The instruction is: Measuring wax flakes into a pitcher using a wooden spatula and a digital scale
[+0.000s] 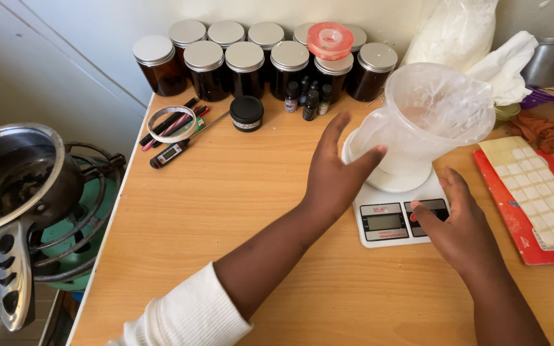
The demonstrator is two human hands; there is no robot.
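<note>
Head view: left hand (333,173) lies open against the plastic jug (426,122); right hand (458,224), unclenched, fingertip presses the scale (392,221) button; best hold the jug steady.

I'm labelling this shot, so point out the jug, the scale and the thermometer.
jug (431,118), head view, on its translucent side wall.
scale (385,223), head view, on its display.
thermometer (169,154), head view, on its black body.

Setting: small home workshop for hand-made batches. Evidence: wooden table (226,211) against a plain wall; rows of dark amber jars (245,64) with silver lids, small dropper bottles (307,97), digital kitchen scale (392,221), probe thermometer (173,152), steel saucepan (17,176) on a gas-cylinder burner (78,237) beside the table
</note>
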